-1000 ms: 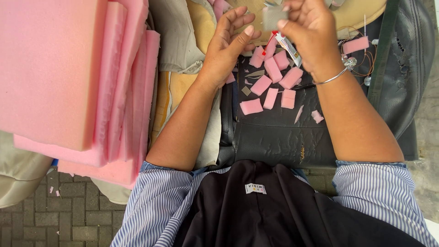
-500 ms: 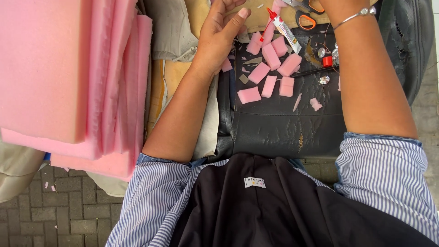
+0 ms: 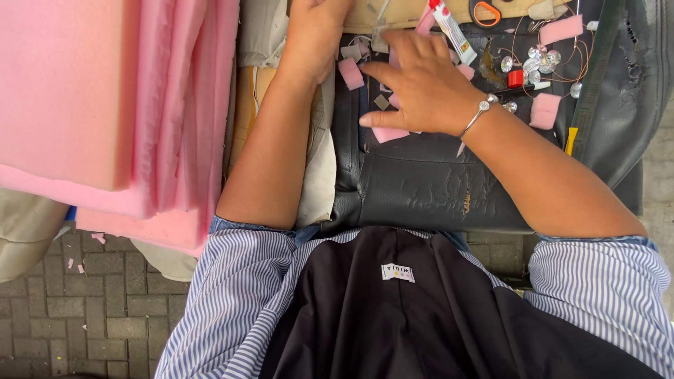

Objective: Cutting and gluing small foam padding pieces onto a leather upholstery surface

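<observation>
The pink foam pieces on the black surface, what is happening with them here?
A person is working over a black leather surface. The right hand lies flat over small pink foam pieces; the left hand rests near another piece. A glue tube, shiny beads and large foam sheets lie nearby.

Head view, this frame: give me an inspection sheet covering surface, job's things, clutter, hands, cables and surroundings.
Surface: black cracked leather cushion serving as the work top.
Job's things: small pink foam pieces scattered on the cushion; one piece lies under the right hand.
Clutter: glue tube, orange-handled scissors, round clear gems, small red cap.
Hands: right hand palm down, fingers spread over the foam pieces; left hand at the cushion's top edge, partly out of frame, grip unclear.
Cables: thin wire looping among the gems.
Surroundings: stacked pink foam sheets on the left; paved brick floor with foam crumbs.
</observation>
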